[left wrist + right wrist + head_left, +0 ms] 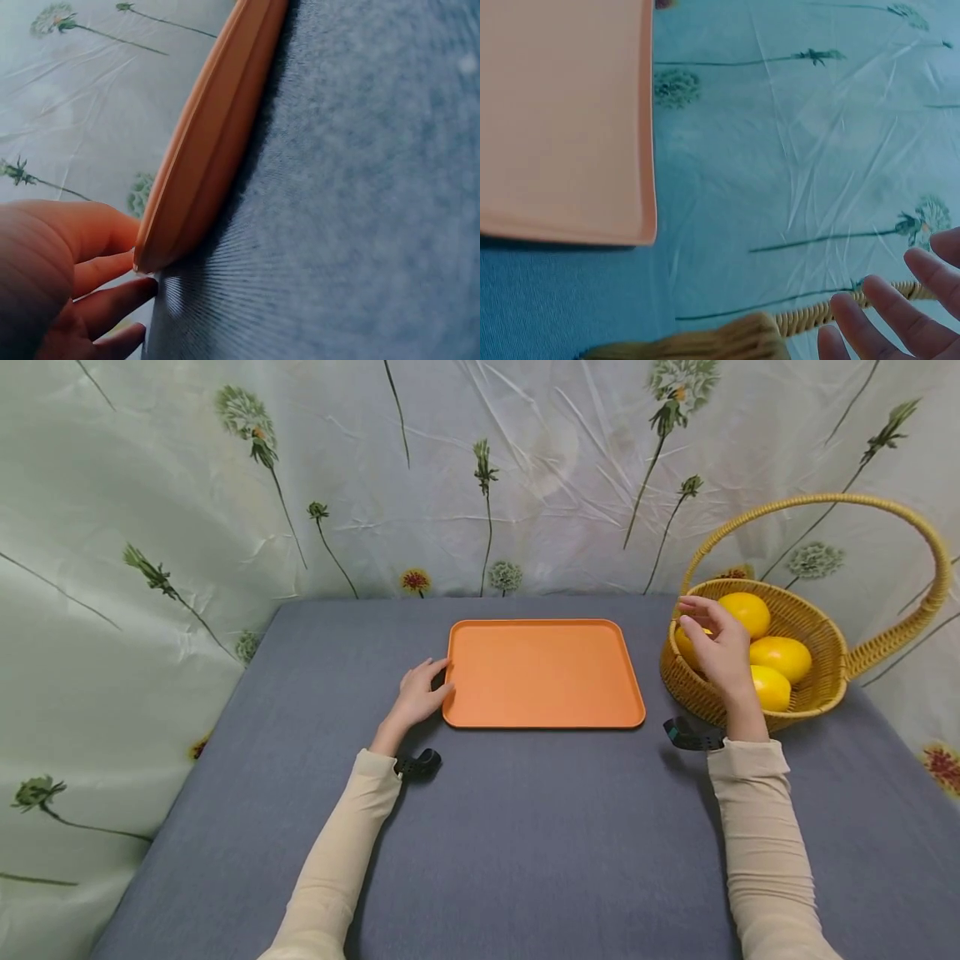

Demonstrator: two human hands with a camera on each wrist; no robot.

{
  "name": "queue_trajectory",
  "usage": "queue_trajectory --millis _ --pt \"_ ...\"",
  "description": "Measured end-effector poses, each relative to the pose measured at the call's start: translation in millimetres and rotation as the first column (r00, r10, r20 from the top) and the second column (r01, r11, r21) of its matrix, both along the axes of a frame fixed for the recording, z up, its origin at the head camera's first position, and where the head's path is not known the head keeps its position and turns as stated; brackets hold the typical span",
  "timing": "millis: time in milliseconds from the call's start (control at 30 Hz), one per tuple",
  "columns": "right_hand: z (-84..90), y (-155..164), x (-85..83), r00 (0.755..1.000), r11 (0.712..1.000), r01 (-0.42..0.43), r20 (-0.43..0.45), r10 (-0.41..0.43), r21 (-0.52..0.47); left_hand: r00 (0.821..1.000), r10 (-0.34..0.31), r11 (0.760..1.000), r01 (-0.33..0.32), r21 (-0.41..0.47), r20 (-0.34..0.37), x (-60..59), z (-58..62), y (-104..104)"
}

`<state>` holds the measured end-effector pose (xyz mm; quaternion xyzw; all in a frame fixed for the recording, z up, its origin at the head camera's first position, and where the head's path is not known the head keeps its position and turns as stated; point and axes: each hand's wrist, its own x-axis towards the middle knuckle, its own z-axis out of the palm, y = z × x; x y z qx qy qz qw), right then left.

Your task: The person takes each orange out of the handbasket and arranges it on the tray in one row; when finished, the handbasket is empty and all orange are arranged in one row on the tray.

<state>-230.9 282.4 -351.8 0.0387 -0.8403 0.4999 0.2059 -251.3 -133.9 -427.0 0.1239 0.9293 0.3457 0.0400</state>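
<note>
An orange rectangular tray (543, 672) lies flat on the table. At its left edge is my left hand (420, 693), fingers fairly straight and fingertips right at the rim; the left wrist view shows these fingers (112, 232) beside the tray's side wall (202, 150). My right hand (722, 647) is over the left part of a yellow wicker basket (825, 635), holding nothing. Its fingers look loosely bent, and in the right wrist view the fingers (877, 315) are spread apart. Several yellow lemons (782, 658) lie in the basket, one partly hidden behind the hand.
The basket's tall arched handle (832, 497) rises above the right hand. A grey-blue cloth (540, 843) covers the table, and a flower-patterned curtain (420, 485) hangs behind and to the left. Black wrist cameras (420, 764) sit at both cuffs.
</note>
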Motion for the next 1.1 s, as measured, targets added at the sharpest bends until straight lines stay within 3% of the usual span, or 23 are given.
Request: queue_trajectory --millis 267,433,700,900,1100 --pt "-3.4 14 -0.1 0.995 0.995 0.096 0.022 -0.096 0.029 0.999 -0.03 1.0 0.03 0.005 -0.029 0.2 -5.5 -4" --pt "-3.5 17 1.1 0.978 0.976 0.188 0.067 -0.196 0.106 0.999 -0.039 0.999 0.04 0.01 -0.036 2.0 -7.6 -5" --pt "-7.1 21 -3.5 0.955 0.954 0.272 0.085 -0.283 0.124 0.998 -0.036 0.999 0.036 0.005 -0.046 0.3 -8.8 -6" --pt "-8.7 29 -5.3 0.958 0.947 0.243 0.103 -0.269 0.211 0.998 -0.039 0.999 0.039 0.015 -0.051 -0.7 -8.3 -5" --pt "-7.3 31 -8.6 0.941 0.931 0.172 0.226 -0.253 0.323 0.998 -0.041 0.999 0.042 0.021 -0.055 1.0 -9.7 -6"
